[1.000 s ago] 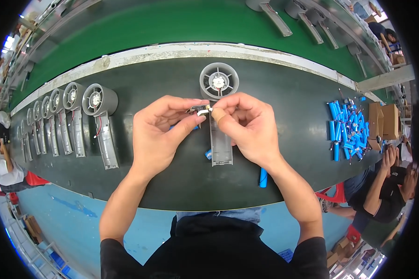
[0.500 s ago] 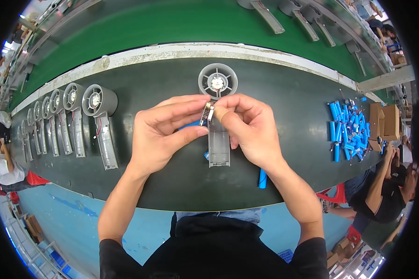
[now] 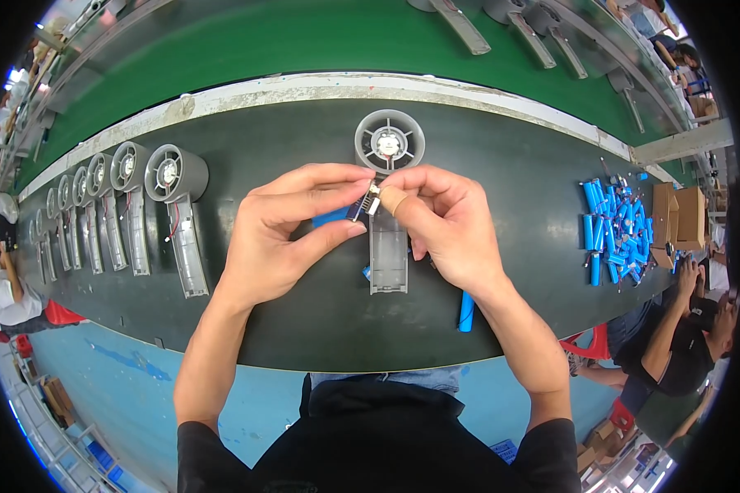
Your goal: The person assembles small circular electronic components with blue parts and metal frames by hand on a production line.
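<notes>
Between my hands is a small circuit board with pale parts along it. My left hand is closed, pinching the board by its ends between fingers and thumb. My right hand is closed at a small white connector by the board's upper end; tape wraps its thumb. Below my hands lies a grey fan housing: its round fan head is beyond them and its open handle points toward me. Blue battery cells show partly behind my left hand and beside the handle. Another blue cell lies under my right wrist.
At left stands a row of several similar grey fan housings. A heap of blue battery cells lies at right beside an open cardboard box. Past the pale ledge runs a green belt carrying more housings. Other people sit at both sides.
The board has tilted slightly in my left fingers, and my right fingers have shifted a little at the connector. The housings on the green belt have moved slightly left.
</notes>
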A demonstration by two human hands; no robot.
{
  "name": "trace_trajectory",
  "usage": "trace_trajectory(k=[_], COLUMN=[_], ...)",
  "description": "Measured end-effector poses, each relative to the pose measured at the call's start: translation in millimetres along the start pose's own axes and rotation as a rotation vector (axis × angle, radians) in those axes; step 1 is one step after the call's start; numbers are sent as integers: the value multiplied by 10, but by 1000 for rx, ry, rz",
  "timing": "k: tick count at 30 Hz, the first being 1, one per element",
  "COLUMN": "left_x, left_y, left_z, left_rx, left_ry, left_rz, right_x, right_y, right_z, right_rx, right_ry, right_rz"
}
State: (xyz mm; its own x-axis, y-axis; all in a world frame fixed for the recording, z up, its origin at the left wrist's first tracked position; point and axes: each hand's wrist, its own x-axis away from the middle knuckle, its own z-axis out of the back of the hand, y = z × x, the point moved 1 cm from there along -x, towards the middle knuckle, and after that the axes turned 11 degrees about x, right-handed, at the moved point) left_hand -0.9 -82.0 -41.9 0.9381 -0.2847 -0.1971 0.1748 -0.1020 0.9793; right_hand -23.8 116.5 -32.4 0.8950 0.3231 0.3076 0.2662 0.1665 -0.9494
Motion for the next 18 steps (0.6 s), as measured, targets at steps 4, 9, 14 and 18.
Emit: trace_trajectory(k=[4,9,14,18], left_x=[12,40,39,30], left_y=[24,-21,-16,44], left_z=[16,-7,-11,-47], left_rx=[-28,64,-60,-188], left_ry=[-11,48,31,36], left_rz=[-3,38,20,7], right_x=[-9,-16,-60,-86], right_y=[45,116,152,144], right_z=[-9,-6,0,-16], right_rx=[14,432,471,557], right_ry=[0,222,243,278], right_rz=[12,548,629,735])
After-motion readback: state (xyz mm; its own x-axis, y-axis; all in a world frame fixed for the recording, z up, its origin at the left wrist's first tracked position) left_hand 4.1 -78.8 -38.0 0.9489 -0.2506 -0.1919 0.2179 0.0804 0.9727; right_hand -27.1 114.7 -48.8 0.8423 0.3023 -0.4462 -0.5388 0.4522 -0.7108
